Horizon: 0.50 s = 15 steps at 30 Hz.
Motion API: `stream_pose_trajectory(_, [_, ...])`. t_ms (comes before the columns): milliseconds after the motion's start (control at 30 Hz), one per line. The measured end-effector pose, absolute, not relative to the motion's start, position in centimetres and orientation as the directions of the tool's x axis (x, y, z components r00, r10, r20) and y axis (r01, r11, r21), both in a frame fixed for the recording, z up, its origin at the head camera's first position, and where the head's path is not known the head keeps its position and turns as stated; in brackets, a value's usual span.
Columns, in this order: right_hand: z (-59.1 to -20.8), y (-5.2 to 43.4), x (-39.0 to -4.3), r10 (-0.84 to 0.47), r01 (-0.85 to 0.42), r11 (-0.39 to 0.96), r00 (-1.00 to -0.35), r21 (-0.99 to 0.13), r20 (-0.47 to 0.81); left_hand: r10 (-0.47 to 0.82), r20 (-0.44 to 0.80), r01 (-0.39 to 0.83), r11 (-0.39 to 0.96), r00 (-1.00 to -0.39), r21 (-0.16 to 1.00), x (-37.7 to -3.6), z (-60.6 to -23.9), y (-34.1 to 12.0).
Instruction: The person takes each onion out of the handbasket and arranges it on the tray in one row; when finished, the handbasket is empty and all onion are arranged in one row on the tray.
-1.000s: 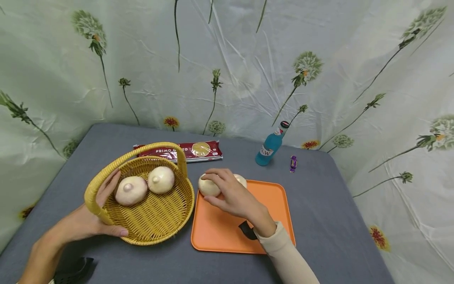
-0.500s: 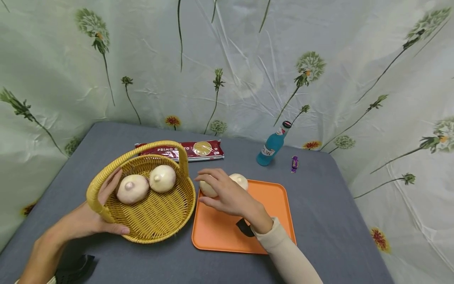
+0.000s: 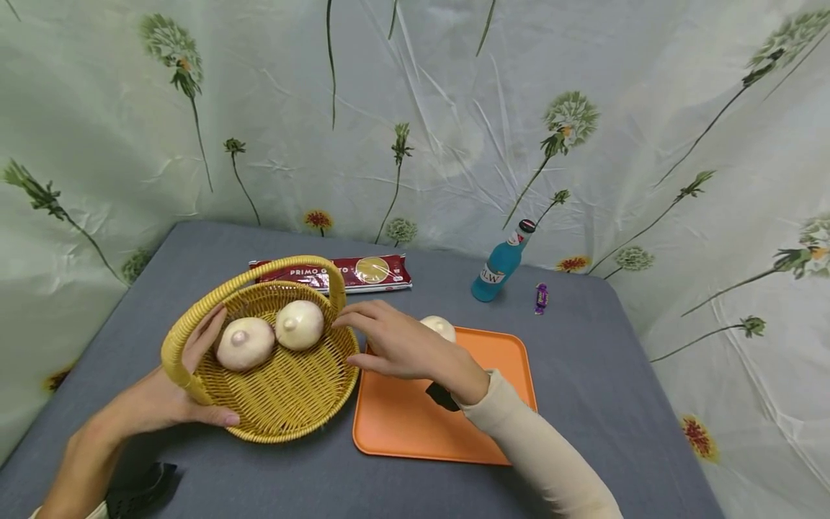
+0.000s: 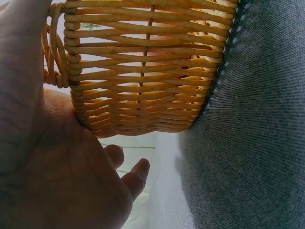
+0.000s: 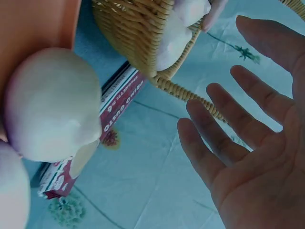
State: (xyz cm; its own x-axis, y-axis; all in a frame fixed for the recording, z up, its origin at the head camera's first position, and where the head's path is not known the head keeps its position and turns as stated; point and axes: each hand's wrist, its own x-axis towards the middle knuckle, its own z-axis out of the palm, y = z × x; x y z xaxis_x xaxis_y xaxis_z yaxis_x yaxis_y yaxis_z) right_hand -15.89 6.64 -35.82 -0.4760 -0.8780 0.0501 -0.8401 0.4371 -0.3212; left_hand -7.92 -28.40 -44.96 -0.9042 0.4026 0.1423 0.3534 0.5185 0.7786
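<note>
My left hand grips the left side of a yellow wicker basket; some fingers reach over the rim beside the handle, and the thumb lies at the front edge. Two round white bulbs, each with a nub and a faint purplish tint, lie in the basket: a left bulb and a right bulb. Empty, with fingers spread, my right hand hovers between the basket's right rim and an orange tray. On the tray's far-left part, two more bulbs show in the right wrist view; the hand partly hides them in the head view.
A red spaghetti pack lies behind the basket. Farther right, a blue bottle rests near a purple wrapped candy. Flower-patterned cloth hangs behind the grey-covered table.
My right hand has moved left, from over the tray's left bulb to the basket's right rim, with nothing held. The left hand and basket keep their places.
</note>
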Motion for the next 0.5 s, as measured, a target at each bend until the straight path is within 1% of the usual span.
stream_pose_trajectory(200, [-35.4, 5.2, -16.7, -0.905, -0.842, 0.383, -0.425, -0.380, 0.028, 0.396, 0.142, 0.350, 0.524, -0.907, 0.777, -7.8, -45.1, -28.5])
stream_pose_trajectory(500, [-35.5, 3.6, -16.8, -0.917, -0.829, 0.362, -0.400, -0.427, -0.001, 0.399, 0.143, 0.359, 0.542, -0.906, 0.760, -7.8, -45.2, -28.6])
